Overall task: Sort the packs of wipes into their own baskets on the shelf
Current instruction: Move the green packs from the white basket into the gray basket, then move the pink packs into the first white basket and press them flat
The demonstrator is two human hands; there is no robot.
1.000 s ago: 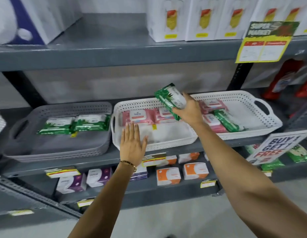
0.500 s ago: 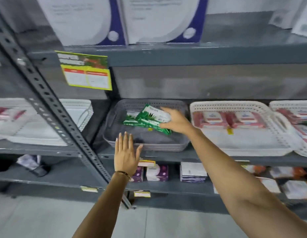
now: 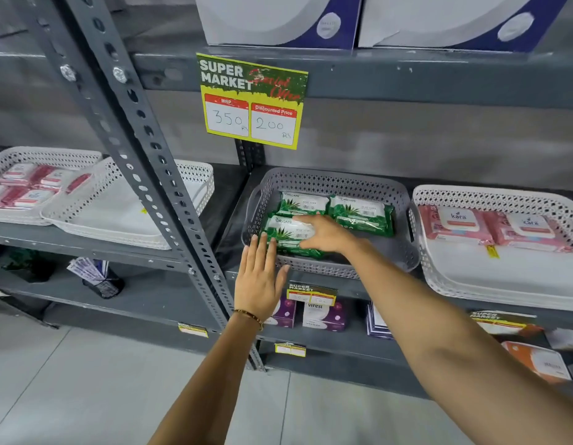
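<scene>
A grey basket [image 3: 336, 179] stands on the middle shelf with three green packs of wipes in it. Two of them, one [image 3: 302, 203] beside the other [image 3: 362, 215], lie flat at the back. My right hand [image 3: 325, 234] rests on the third green pack [image 3: 283, 231] at the front left, fingers on top and still holding it. My left hand [image 3: 259, 279] is open and flat, its fingertips at the basket's front left rim. To the right, a white basket [image 3: 503, 197] holds two pink packs [image 3: 452, 224].
A slanted grey shelf post [image 3: 144, 162] stands left of the grey basket. Past it sit white baskets [image 3: 195, 176], one with several pink packs [image 3: 25, 187]. A yellow price sign [image 3: 251, 101] hangs above. Small boxes [image 3: 323, 316] fill the lower shelf.
My right hand carried a green pack from the white basket leftward and lowered it into the grey basket. The view swung left with it. My left hand stayed open near the shelf edge.
</scene>
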